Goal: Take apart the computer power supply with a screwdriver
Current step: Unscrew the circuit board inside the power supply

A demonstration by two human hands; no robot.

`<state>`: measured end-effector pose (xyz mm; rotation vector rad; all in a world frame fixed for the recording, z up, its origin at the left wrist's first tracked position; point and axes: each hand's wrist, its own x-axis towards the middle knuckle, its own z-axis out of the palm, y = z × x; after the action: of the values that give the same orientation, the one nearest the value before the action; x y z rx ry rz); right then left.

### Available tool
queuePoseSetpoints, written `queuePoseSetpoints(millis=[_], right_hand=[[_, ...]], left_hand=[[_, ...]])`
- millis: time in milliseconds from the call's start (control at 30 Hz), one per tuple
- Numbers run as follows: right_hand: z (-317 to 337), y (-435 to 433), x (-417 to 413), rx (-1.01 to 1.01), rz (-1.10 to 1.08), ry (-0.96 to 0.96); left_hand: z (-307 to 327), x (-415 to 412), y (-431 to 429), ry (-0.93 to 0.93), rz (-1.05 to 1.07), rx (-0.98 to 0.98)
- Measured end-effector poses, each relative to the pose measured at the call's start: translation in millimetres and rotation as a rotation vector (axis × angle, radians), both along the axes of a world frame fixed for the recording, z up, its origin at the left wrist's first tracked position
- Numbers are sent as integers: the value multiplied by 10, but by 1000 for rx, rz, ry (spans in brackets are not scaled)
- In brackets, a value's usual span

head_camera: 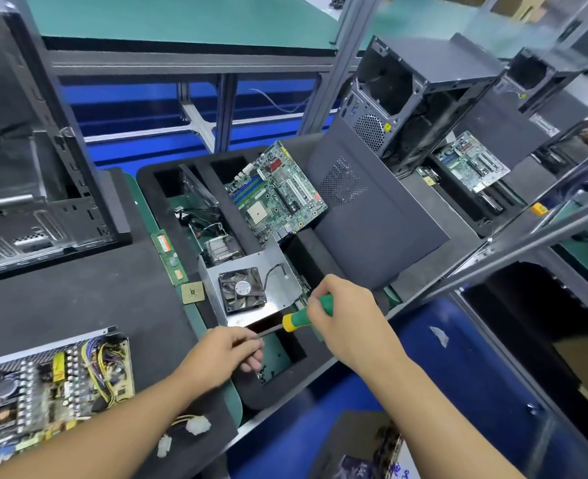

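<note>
While near tray (278, 385) edge, screwdriver (294, 320) aloft.

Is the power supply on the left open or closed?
Open. The power supply has no lid on top: its circuit board and bundled wires lie bare to the camera.

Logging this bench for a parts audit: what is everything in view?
screwdriver: 1, green-yellow grip, above the tray.
power supply: 1, silver, opened, bottom left.
fan: 1, black, on metal cover, centre.
motherboards: 2, green, one in tray, one far right.
CPU: 1, gold, left of fan.
memory stick: 1, green, above CPU.
side panel: 1, grey, at tray's right.
cases: 3, dark grey, one left, two upper right.
left hand: 1, pinches screwdriver shaft.
right hand: 1, holds screwdriver grip.
</note>
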<state>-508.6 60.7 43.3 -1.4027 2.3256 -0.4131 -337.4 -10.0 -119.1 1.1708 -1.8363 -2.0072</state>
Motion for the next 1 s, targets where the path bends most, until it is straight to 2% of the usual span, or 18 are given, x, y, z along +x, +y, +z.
queuePoseSetpoints(millis=[200, 300, 367, 500, 633, 767, 867, 1000], right_hand=[[-4, 11, -88, 28, 11, 67], [-13, -7, -47, 31, 26, 68], [-6, -34, -8, 29, 42, 71], [47, -140, 115, -7, 78, 65], [148, -289, 342, -91, 148, 48], [236, -446, 700, -157, 217, 19], [247, -545, 1042, -181, 285, -2], [235, -640, 1426, -173, 354, -6]], left_hand=[[-188, -147, 51, -267, -60, 101], [-169, -307, 57, -288, 39, 356], [-112, -339, 9, -280, -29, 350], [140, -103, -145, -313, -229, 97], [477, 350, -430, -354, -472, -383], [659, 962, -771, -646, -695, -777], [621, 1417, -871, -862, -735, -713], [530, 1643, -845, -910, -578, -776]])
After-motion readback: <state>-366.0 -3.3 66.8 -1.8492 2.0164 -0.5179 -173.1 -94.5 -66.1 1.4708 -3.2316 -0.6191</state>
